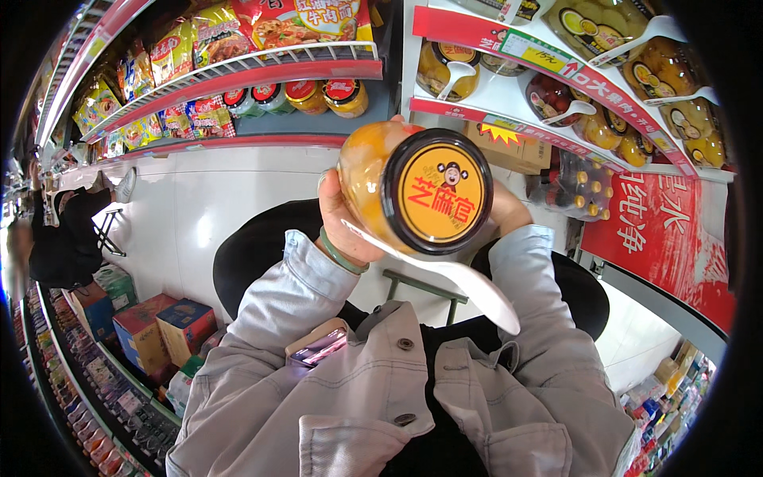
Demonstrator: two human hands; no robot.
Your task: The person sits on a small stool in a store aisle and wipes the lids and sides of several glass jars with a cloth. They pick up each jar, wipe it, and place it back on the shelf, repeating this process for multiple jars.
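Note:
A glass jar of fruit pieces in syrup (369, 173) is held up before my chest, its dark-rimmed lid (440, 191) tilted towards me. The lid bears a cartoon figure and red writing on an orange disc. My left hand (346, 220) grips the jar from the left, thumb along its side; a green bangle (340, 253) circles that wrist. A white plastic spoon (471, 283) extends from the jar's near side, its bowl over my jacket. My right hand (508, 208) is behind the jar on the right; its fingers are hidden, so its hold cannot be made out.
Noodle packets (220, 36) and lidded jars (307, 96) fill the left shelves. Similar fruit jars with spoons (456, 74) stand on the right shelf, above bottled drinks (575, 188). Cartons (185, 328) sit on the left, near a seated person (65, 238). A phone (319, 347) pokes from my jacket pocket.

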